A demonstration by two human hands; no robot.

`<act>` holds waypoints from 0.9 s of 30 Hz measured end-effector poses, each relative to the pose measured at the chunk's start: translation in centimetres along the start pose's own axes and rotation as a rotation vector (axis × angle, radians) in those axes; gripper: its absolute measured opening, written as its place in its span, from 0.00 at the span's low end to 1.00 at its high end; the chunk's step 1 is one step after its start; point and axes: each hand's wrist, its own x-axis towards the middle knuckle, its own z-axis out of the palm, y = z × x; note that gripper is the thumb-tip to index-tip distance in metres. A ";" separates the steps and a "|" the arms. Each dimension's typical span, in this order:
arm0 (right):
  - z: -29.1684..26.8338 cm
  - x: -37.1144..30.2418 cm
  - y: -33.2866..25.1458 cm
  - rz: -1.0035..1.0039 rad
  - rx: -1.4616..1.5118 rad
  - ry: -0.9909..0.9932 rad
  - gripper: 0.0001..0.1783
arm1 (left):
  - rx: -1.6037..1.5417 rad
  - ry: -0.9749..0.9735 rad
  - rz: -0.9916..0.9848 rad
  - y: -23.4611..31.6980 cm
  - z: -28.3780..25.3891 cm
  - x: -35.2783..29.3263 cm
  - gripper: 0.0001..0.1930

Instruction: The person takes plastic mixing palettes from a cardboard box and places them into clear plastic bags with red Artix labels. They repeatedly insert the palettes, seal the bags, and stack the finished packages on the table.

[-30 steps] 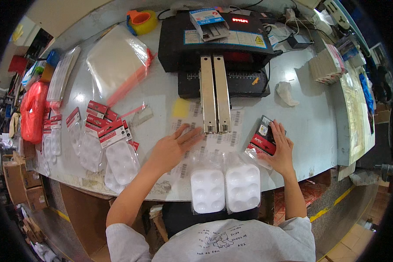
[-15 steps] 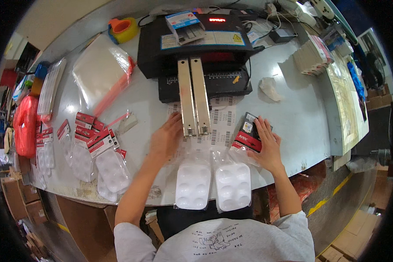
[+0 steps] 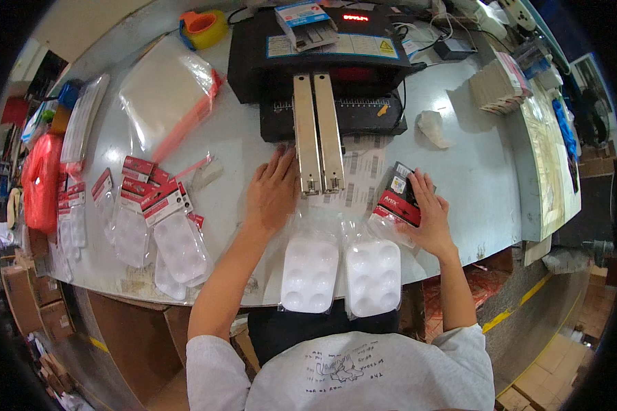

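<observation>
My left hand (image 3: 273, 195) lies flat, palm down, on the table with its fingers stretched forward. It is just left of two parallel metal bars (image 3: 308, 137) that jut out from a black machine (image 3: 315, 58). My right hand (image 3: 428, 218) rests with extended fingers on the right side of a stack of black and red header cards (image 3: 399, 198); its palm side is hidden. Between my forearms, two white plastic paint palettes in clear bags, a left palette (image 3: 309, 277) and a right palette (image 3: 373, 279), lie at the table's front edge. A barcode label sheet (image 3: 363, 175) is partly under the bars.
Several bagged palettes with red cards (image 3: 178, 240) lie at left, below a pile of clear bags (image 3: 168, 96). Tape rolls (image 3: 202, 29) stand at the back left. A stack of cards (image 3: 495, 85) is at the back right, near crumpled paper (image 3: 433, 129).
The whole view has shifted slightly, so the table things appear higher and further right. My left hand has slid a little forward beside the metal bars. My right hand stays on the card stack.
</observation>
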 end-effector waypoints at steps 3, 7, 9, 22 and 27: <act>-0.4 -0.1 0.4 -0.016 0.005 -0.050 0.60 | 0.012 0.026 -0.097 0.0 1.1 -0.4 0.19; -0.1 0.0 0.5 -0.004 -0.045 -0.044 0.60 | 0.044 0.088 -0.129 -0.4 1.9 0.1 0.18; 0.1 0.1 0.4 -0.004 -0.063 -0.015 0.60 | -0.252 0.098 -0.233 -0.6 0.6 0.4 0.17; -0.5 1.3 0.1 0.041 0.069 0.149 0.40 | -0.689 0.098 -0.751 6.7 -4.4 -8.0 0.09; -6.1 1.6 -4.8 0.245 0.663 0.164 0.20 | -1.593 0.129 -0.930 7.1 -9.5 -7.4 0.03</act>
